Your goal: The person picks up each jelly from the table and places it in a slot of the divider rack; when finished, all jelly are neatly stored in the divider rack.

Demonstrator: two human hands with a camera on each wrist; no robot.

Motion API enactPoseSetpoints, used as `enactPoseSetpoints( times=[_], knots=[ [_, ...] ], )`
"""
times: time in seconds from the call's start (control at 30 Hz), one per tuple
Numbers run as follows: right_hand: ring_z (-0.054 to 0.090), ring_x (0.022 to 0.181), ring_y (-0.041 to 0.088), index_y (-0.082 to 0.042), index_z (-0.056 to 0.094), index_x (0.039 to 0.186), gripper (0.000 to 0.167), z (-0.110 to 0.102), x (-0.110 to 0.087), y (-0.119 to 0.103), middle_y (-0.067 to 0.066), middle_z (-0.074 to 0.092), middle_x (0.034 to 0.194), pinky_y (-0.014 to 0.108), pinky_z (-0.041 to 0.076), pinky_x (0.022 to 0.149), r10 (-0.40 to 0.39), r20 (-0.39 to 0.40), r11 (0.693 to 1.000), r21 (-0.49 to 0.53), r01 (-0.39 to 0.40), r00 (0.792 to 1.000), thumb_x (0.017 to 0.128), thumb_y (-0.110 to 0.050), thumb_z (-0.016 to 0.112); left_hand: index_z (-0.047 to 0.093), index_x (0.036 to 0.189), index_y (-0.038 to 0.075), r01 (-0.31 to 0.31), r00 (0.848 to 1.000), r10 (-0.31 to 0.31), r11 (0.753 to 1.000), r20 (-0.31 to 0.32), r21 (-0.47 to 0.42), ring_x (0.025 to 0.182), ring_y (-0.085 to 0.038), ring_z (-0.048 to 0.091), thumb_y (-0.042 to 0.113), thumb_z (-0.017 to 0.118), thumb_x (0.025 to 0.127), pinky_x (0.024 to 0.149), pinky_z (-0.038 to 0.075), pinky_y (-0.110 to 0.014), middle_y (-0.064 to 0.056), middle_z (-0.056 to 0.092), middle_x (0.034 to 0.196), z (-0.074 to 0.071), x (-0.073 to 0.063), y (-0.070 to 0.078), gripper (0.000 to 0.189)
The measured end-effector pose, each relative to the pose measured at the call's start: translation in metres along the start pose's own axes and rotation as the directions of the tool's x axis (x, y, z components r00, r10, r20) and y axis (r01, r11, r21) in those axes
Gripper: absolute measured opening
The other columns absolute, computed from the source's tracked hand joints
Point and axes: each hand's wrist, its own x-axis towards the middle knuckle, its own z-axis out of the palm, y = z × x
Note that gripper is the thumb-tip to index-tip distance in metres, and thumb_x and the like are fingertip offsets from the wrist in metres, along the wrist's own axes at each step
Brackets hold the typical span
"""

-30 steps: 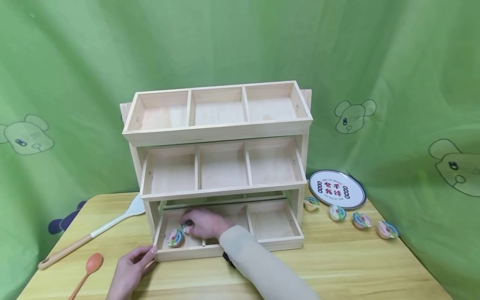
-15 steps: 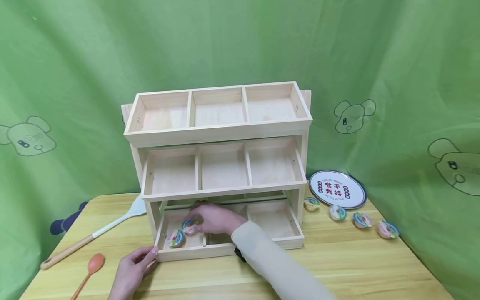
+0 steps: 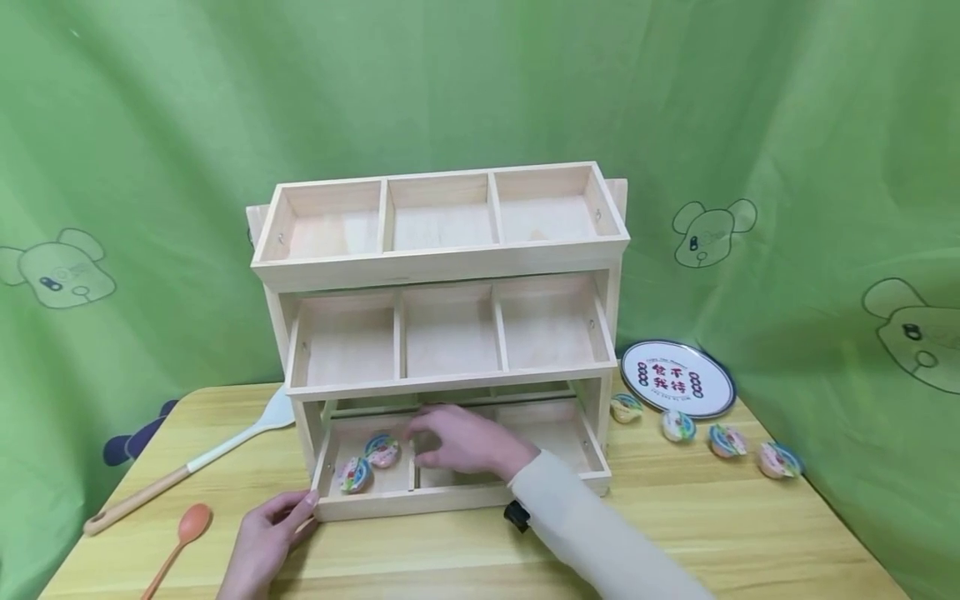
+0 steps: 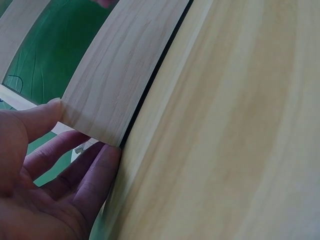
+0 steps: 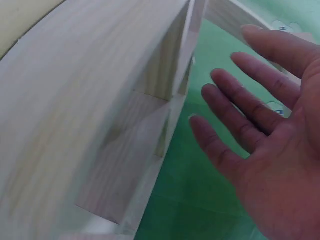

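Two small jelly cups (image 3: 382, 450) with colourful lids sit in the left compartment of the bottom wooden tray (image 3: 390, 506), the lowest tier of a three-tier wooden rack (image 3: 442, 265). My left hand (image 3: 266, 533) holds that tray's front left corner. In the left wrist view its thumb lies at the top edge of the front board (image 4: 122, 70), with the fingertips at the board's end. My right hand (image 3: 468, 442) hovers over the middle compartment, holding nothing. Its fingers (image 5: 220, 145) are spread and loosely straight in the right wrist view.
Several more jelly cups (image 3: 726, 442) line the table's right side, below a round plate (image 3: 678, 379) with red characters. At left lie a spatula (image 3: 217, 450) with a wooden handle and an orange spoon (image 3: 193, 523). A green curtain (image 3: 450, 83) hangs behind.
My right hand has released the second jelly cup in the left compartment and moved right, over the middle compartment. The left hand stays at the tray's corner.
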Motion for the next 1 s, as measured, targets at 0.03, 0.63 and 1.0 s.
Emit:
enactPoseSetpoints(
  times=[0.03, 0.63, 1.0],
  knots=[
    [0.039, 0.136, 0.027, -0.018, 0.062, 0.131, 0.041, -0.001, -0.003, -0.001, 0.005, 0.049, 0.144, 0.048, 0.034, 0.115, 0.006, 0.000, 1.000, -0.010, -0.006, 1.000, 0.091, -0.026, 0.070, 0.060, 0.118, -0.017, -0.004, 1.000, 0.004, 1.000, 0.001, 0.002, 0.092, -0.012, 0.063, 0.011, 0.066, 0.095, 0.087, 0.058, -0.027, -0.018, 0.061, 0.109, 0.000, 0.000, 0.000, 0.037],
    [0.040, 0.134, 0.029, -0.015, 0.064, 0.128, 0.039, -0.003, -0.033, 0.006, 0.005, 0.053, 0.140, 0.051, 0.032, 0.115, 0.004, 0.014, 0.999, 0.044, -0.005, 1.000, 0.091, -0.022, 0.071, 0.058, 0.118, -0.019, -0.021, 1.000, 0.022, 1.000, -0.013, 0.010, 0.090, -0.010, 0.063, 0.008, 0.065, 0.096, 0.085, 0.058, -0.026, -0.023, 0.060, 0.115, 0.003, -0.003, 0.002, 0.036],
    [0.041, 0.133, 0.030, -0.015, 0.064, 0.127, 0.039, -0.005, -0.061, 0.018, 0.003, 0.056, 0.136, 0.052, 0.030, 0.116, 0.010, 0.005, 1.000, -0.001, -0.010, 1.000, 0.091, -0.027, 0.070, 0.057, 0.122, -0.017, -0.005, 1.000, 0.005, 1.000, -0.014, 0.018, 0.096, -0.016, 0.064, 0.008, 0.065, 0.096, 0.087, 0.058, -0.027, -0.024, 0.058, 0.119, 0.003, -0.004, 0.005, 0.037]
  ],
)
